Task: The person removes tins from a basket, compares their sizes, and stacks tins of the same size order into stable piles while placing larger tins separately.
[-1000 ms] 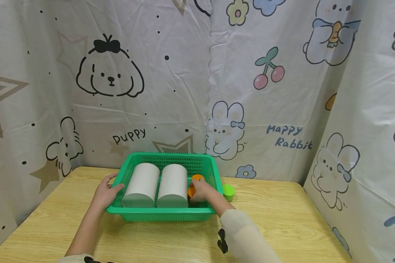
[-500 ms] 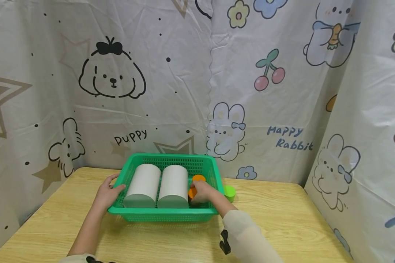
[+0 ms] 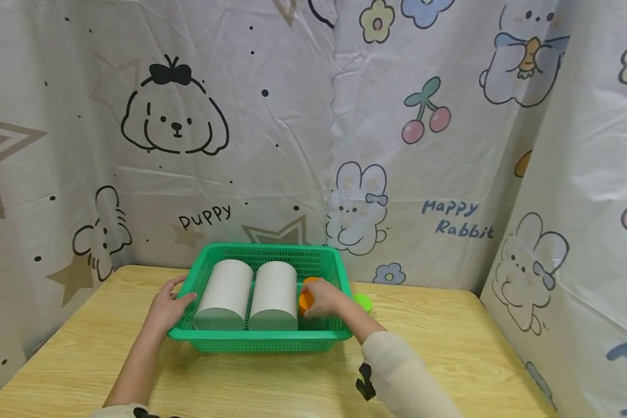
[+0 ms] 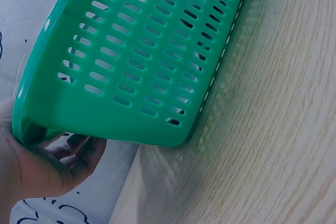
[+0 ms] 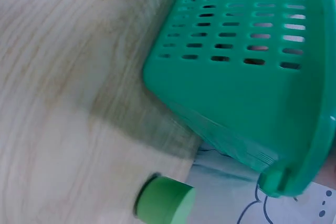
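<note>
In the head view a green plastic basket (image 3: 261, 335) stands on the table, holding two large white cylinders (image 3: 224, 290) that lie side by side. My left hand (image 3: 166, 307) grips the basket's left rim; in the left wrist view its fingers (image 4: 86, 161) curl beneath that rim. My right hand (image 3: 325, 297) reaches inside at the right end and pinches an orange cylinder (image 3: 306, 303). More orange (image 3: 310, 281) shows behind its fingers, partly covered; whether it is a separate piece I cannot tell. In the right wrist view the basket wall hides most of the right hand.
Just outside the basket's right side, a small light-green cylinder (image 5: 165, 201) stands on the wooden table (image 3: 428, 348). A printed curtain (image 3: 271, 116) hangs close behind the table and along both sides.
My right hand has lifted slightly and shifted right, covering more of the rear orange part. The left hand stays on the rim, and the basket looks still.
</note>
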Action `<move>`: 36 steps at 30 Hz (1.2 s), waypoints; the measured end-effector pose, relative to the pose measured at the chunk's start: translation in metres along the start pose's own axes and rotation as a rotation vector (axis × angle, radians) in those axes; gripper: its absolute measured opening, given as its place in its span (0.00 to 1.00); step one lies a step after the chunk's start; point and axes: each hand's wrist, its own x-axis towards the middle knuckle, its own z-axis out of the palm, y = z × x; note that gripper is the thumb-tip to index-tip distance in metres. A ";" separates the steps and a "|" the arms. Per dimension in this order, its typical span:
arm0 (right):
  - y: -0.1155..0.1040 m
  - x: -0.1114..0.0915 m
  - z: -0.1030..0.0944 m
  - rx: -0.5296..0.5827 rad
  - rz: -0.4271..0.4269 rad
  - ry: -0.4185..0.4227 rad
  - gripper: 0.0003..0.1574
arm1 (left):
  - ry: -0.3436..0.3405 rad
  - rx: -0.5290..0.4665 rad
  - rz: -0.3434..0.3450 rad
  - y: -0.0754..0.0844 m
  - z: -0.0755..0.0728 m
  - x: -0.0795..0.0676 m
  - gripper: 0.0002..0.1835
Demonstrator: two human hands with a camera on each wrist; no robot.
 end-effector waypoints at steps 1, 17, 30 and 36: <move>-0.001 -0.001 -0.002 0.005 -0.001 0.004 0.31 | -0.001 0.000 -0.001 0.000 0.000 0.000 0.35; -0.005 -0.019 -0.036 0.047 -0.031 0.061 0.32 | -0.013 0.007 -0.021 0.001 -0.002 0.001 0.36; 0.002 -0.034 -0.066 0.042 -0.023 0.104 0.33 | -0.013 0.017 -0.022 0.002 -0.001 0.001 0.36; 0.004 -0.040 -0.076 0.053 -0.007 0.119 0.33 | -0.011 0.014 -0.014 0.002 -0.001 -0.001 0.36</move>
